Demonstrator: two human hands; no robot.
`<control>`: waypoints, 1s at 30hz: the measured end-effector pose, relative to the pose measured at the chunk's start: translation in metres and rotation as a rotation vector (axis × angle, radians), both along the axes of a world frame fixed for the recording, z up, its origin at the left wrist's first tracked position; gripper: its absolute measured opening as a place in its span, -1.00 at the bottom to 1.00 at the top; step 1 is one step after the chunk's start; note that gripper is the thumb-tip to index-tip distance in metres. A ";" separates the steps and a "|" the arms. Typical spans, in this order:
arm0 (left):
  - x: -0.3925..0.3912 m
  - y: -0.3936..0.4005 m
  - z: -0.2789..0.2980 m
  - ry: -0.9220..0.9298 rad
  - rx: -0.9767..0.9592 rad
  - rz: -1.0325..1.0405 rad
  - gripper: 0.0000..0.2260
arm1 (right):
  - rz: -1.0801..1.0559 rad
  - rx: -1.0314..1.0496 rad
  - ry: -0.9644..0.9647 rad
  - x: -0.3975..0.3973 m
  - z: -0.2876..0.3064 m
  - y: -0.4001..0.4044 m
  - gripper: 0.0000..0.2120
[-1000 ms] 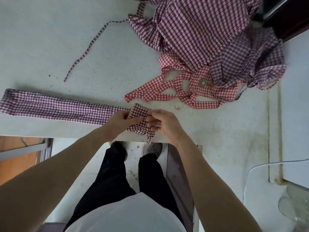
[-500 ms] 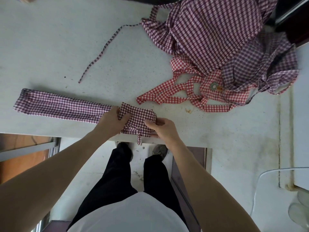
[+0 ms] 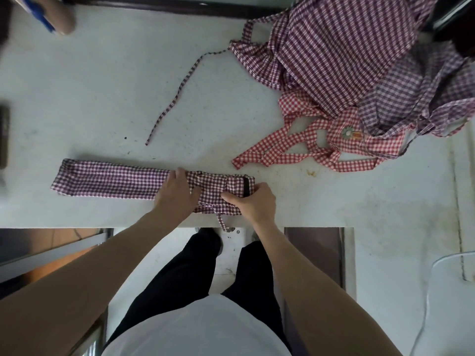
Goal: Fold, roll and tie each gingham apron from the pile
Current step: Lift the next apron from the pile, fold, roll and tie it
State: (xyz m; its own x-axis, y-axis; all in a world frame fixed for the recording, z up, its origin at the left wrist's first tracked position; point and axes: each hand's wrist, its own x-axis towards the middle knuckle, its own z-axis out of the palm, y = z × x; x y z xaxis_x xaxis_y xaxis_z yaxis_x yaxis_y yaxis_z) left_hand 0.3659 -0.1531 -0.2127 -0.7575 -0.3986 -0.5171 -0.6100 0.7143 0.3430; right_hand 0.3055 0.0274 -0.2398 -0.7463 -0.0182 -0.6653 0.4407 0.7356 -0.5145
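Hands: left hand [image 3: 177, 195] presses flat on folded apron [image 3: 113, 179]; right hand [image 3: 253, 201] grips its rolled end.
Apron: at table [image 3: 102, 86] front edge.
Risk: roll possibly loosens; dangling tie [image 3: 221, 222] may snag.
Pile [image 3: 359, 62]: far right of apron.

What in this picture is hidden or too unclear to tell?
All in the head view:
- Folded apron: the part under the left hand and right hand is covered.
- Pile of aprons: cut off by the top and right edges, so their number is unclear.
- Red apron: mostly buried under the pile.
- Object at the top left corner: blurred and cut off.
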 end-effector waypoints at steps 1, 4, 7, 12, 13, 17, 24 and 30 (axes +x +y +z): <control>-0.001 -0.003 -0.001 0.053 -0.090 -0.080 -0.49 | -0.036 -0.016 -0.004 0.000 0.002 -0.002 -0.21; -0.012 -0.010 0.001 0.101 -0.070 -0.370 -0.30 | -0.124 -0.119 -0.029 0.000 0.007 -0.004 -0.32; -0.029 -0.008 0.000 -0.030 0.147 -0.545 -0.17 | -0.140 -0.286 -0.101 -0.011 0.021 0.002 -0.34; -0.068 -0.003 0.022 0.028 0.396 -0.557 -0.03 | 0.114 -0.431 -0.094 -0.042 0.063 0.031 -0.27; -0.075 0.002 0.029 0.040 0.457 -0.568 -0.10 | 0.140 -0.420 -0.072 -0.047 0.075 0.037 -0.28; -0.097 0.032 0.071 0.018 0.695 -0.501 -0.52 | -0.088 -0.512 0.115 -0.060 0.119 0.057 -0.38; -0.106 0.103 0.138 0.282 0.864 -0.205 -0.65 | -0.244 -0.616 0.155 -0.037 0.170 0.090 -0.58; -0.104 0.147 0.188 0.269 0.794 -0.520 -0.51 | -0.196 -0.535 0.382 -0.019 0.216 0.127 -0.30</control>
